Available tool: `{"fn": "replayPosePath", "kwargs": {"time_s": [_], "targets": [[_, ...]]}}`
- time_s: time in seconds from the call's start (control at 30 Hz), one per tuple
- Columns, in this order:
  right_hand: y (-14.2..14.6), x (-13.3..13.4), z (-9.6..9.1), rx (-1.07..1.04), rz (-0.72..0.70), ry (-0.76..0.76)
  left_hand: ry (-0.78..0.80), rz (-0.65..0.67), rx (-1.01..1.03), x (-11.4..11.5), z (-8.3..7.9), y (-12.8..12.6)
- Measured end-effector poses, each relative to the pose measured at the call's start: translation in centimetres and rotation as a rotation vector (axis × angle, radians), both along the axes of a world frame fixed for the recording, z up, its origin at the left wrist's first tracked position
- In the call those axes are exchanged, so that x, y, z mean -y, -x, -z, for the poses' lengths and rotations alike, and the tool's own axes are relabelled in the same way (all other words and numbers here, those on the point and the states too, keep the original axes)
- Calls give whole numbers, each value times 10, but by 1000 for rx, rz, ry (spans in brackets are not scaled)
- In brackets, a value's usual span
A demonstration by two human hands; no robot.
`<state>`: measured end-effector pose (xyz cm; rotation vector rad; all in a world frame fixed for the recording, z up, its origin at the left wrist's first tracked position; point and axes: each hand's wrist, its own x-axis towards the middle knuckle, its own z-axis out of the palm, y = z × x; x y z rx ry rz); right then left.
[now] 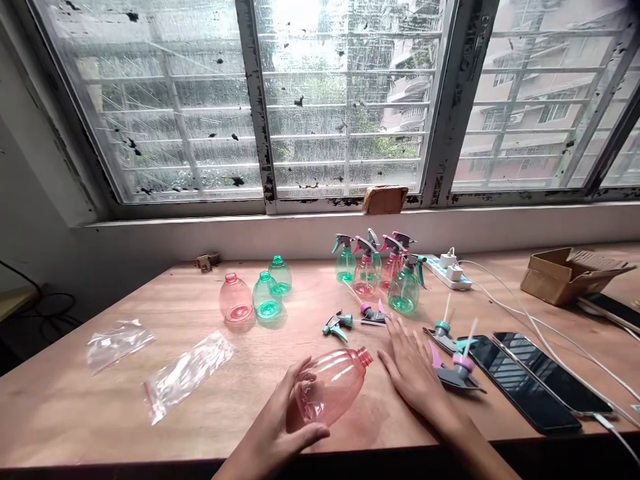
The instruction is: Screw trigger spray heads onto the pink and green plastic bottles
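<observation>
My left hand [280, 420] is closed around the base of a clear pink spray bottle [333, 387], which is tilted with its open neck to the right. My right hand [413, 370] lies low over the table, fingers stretched out, fingertips beside a pink-and-grey spray head [373, 313]; whether they touch it I cannot tell. Left of that lies a green-and-grey spray head [339, 325]. Two more, one green [445, 333] and one pink [460, 370], lie right of my right hand with their tubes pointing up. A pink bottle [236, 298] and two green bottles [267, 295] stand without heads.
Several spray bottles with heads [404, 290] stand at the back. Two plastic bags [193, 373] lie on the left. To the right are two phones [520, 383], a white power strip [447, 272] with cables and an open cardboard box [565, 280]. The table's front edge [115, 463] is near.
</observation>
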<state>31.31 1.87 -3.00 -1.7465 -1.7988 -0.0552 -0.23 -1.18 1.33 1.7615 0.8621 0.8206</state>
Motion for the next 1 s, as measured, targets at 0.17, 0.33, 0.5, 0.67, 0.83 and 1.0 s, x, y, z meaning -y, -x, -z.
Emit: {"fn": "replayPosePath", "kwargs": {"time_s": [0.17, 0.33, 0.5, 0.67, 0.83, 1.0], "targets": [[5, -10, -11, 50, 22, 115, -1, 22, 5, -1, 1, 0], [2, -16, -30, 129, -50, 121, 8, 17, 7, 1, -1, 0], [-7, -6, -26, 211, -25, 57, 26, 30, 34, 4, -5, -2], [-25, -22, -30, 244, -45, 97, 23, 17, 25, 6, -8, -3], [-35, -40, -42, 265, -112, 152, 16, 32, 37, 4, -4, -2], [-33, -29, -49, 229, -85, 153, 3, 25, 7, 2, -1, -2]]}}
